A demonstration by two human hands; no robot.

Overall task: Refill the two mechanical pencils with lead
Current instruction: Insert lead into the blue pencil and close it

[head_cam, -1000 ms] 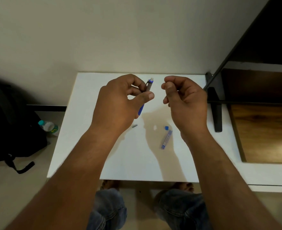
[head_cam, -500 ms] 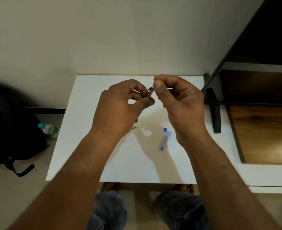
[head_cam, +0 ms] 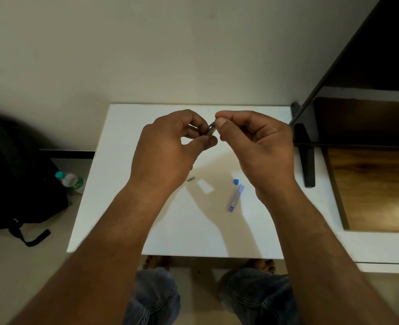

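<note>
White table [head_cam: 128, 207]; left hand's [head_cam: 165, 156] grip on pencil [head_cam: 211, 130], right hand's [head_cam: 261, 146] pinch now atop it

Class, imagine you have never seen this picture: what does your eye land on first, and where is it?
Two hands meet above the far middle of the white table: the left hand grips a mechanical pencil, the right hand pinches at its upper end. Near the right wrist a lead tube lies on the table, its blue cap off beside it. A black backpack sits on the floor at left.
</note>
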